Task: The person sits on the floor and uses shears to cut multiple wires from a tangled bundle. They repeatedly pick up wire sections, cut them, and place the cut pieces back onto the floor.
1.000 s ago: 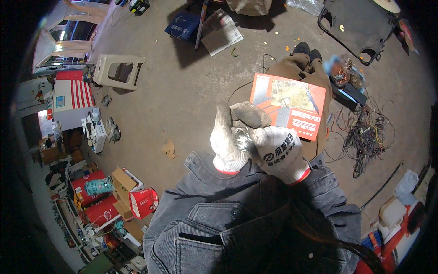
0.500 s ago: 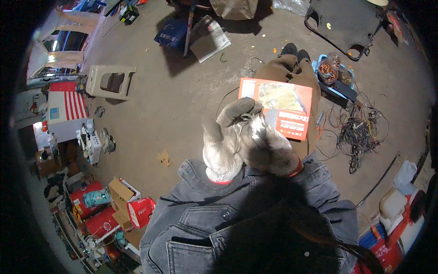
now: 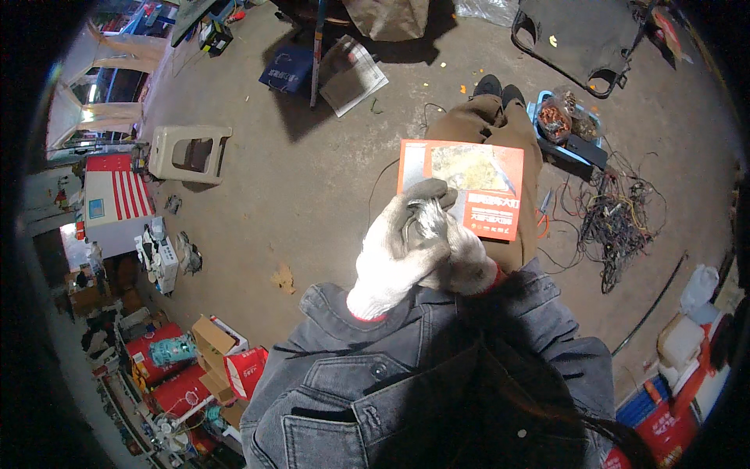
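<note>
Both my hands wear white knit gloves with dark, soiled patches. My left hand is closed round a silvery, crinkled bundle, too small to tell exactly, its dark fingertips curled over the top. My right hand is closed on the same bundle from the right, its fingers partly hidden. A flat orange-and-white box lies on my brown-trousered legs just beyond the hands.
At right, a blue tray with bagged small parts, orange-handled pliers, tangled wires and a black panel. At left, a plastic stool and piled cartons. Newspaper lies ahead.
My hands have shifted and turned round the silvery bundle, the left fingers now wrapped over it from the left. The view has shifted slightly, moving surroundings leftward.
</note>
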{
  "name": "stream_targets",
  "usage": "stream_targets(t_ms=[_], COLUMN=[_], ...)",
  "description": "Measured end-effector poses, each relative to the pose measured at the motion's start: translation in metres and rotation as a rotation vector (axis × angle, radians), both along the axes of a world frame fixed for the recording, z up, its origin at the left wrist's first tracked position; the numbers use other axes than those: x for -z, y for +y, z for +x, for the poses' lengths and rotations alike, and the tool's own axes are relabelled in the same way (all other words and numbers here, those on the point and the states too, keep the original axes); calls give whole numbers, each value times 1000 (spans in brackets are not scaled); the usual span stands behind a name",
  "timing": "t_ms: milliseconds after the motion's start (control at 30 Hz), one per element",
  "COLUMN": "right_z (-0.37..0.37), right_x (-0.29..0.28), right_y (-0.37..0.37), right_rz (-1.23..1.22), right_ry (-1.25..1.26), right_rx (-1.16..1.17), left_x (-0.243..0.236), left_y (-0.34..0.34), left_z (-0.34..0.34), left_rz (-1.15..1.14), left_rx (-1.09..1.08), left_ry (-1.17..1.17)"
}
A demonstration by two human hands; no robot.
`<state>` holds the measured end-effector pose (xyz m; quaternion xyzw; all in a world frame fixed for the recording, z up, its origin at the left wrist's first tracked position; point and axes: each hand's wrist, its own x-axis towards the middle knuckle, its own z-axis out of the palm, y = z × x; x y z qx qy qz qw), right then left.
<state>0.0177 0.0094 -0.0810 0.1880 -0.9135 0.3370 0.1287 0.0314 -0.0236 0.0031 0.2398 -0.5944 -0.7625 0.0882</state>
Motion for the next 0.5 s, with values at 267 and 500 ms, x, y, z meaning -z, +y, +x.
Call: stream_targets(t_ms=[267, 500], right_z=[-12, -19], right_x=[-74, -95], right_y=[-12, -9], right_rz=[-241, -346], right_ry=[328, 379], right_rx=[502, 490], left_x=[-7, -13], left_y=[1, 8], left_z=[3, 8], left_rz=[-283, -363], left_rx=[40, 23], left_ry=[-11, -28])
